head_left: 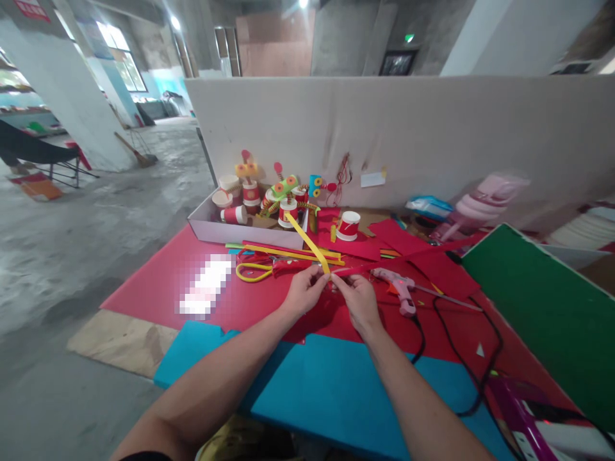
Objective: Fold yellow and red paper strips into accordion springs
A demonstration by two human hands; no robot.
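Just below the frame's centre, the left hand (303, 291) and right hand (359, 301) pinch, thumbs against fingers, where a yellow strip (309, 242) meets a red strip (413, 257). The yellow strip slants up leftward, the red strip rightward.

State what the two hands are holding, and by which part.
The left hand and right hand together pinch a yellow strip and a red strip where their near ends meet.

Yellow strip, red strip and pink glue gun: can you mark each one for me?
Yellow strip (309, 242): head view, midway along its length.
Red strip (408, 257): head view, midway along its length.
Pink glue gun (401, 285): head view, on its body.
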